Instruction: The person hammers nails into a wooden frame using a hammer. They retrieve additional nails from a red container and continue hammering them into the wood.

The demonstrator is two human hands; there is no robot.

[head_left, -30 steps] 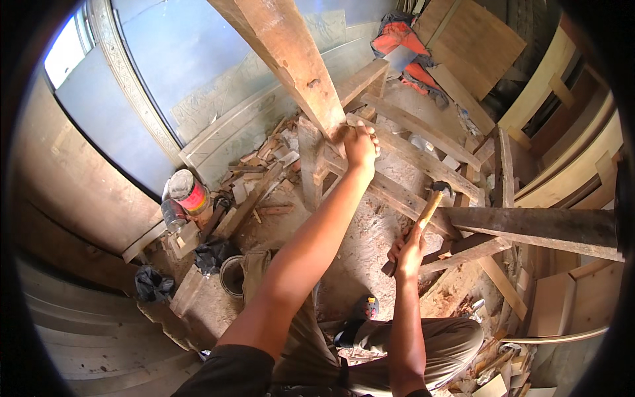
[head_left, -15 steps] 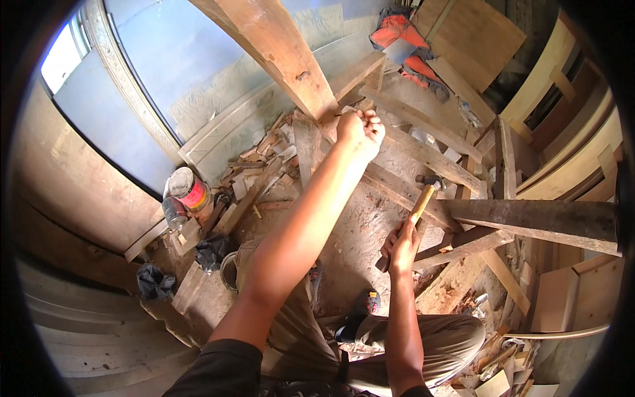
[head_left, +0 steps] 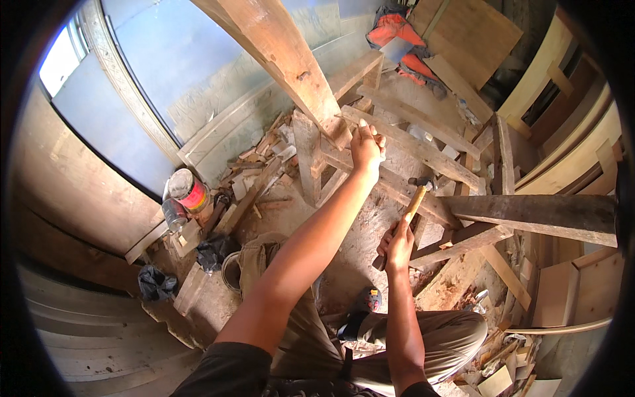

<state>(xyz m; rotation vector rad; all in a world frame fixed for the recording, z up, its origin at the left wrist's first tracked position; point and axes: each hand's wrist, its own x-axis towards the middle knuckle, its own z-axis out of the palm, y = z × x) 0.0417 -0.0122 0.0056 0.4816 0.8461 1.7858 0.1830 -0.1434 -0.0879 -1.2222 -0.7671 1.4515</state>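
My right hand [head_left: 398, 246] is wrapped round the wooden handle of a hammer [head_left: 416, 202], whose dark head points away from me. Just beyond the end of a long, thick wooden plank [head_left: 281, 49], my left hand [head_left: 367, 149] is closed, its fingers curled and pressed together. Whatever they may hold is too small to make out. The plank slopes down from the top of the view, and its near end rests over a rough timber frame [head_left: 413, 145]. A dark mark or knot shows on the plank's face.
Wood scraps [head_left: 264, 162] litter the floor beside the frame. A can with a red label [head_left: 192, 192] stands at the left. At the right a weathered beam [head_left: 542, 215] juts in. Orange and dark cloth [head_left: 397, 33] lies at the back, near a leaning plywood sheet [head_left: 473, 40].
My left hand has drawn back a little from the plank's end, down and toward me, still closed. The hammer in my right hand has barely moved.
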